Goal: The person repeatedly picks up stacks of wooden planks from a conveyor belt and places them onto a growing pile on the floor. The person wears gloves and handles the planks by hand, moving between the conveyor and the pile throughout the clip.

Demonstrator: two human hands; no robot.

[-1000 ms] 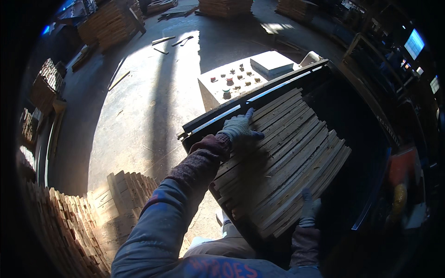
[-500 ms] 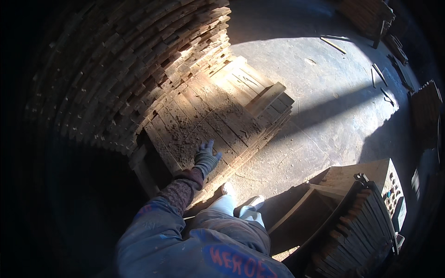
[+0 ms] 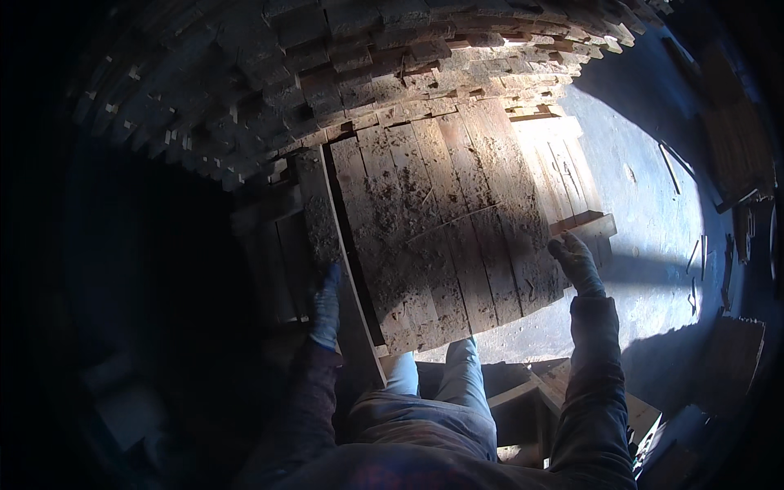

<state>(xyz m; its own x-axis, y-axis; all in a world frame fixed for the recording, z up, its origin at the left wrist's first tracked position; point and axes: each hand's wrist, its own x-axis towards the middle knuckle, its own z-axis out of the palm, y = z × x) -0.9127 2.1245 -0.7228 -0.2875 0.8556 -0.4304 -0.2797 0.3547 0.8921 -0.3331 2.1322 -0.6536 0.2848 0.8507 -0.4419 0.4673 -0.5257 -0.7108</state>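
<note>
Below a tall stack lies a layer of boards, dusted with shavings and crumbs. Along its left side runs a separate plank, with a dark gap between it and the other boards. My left hand, in a grey glove, is open, its fingers stretched along the plank's outer edge. At the right edge of the boards is my gloved right hand, fingers slightly bent and seemingly touching the edge. Just beyond it a short wooden block lies on the lit boards. I cannot make out anything held in either hand.
The high stack of rough boards rises along the far side. A wooden frame or crate stands near my right leg. Thin wood strips lie on the sunlit concrete floor at right. Deep shadow covers the left.
My left hand has moved from above the boards to the left plank. My right hand has come into view at the right edge. The view has turned left, and a plank now shows beside the gap.
</note>
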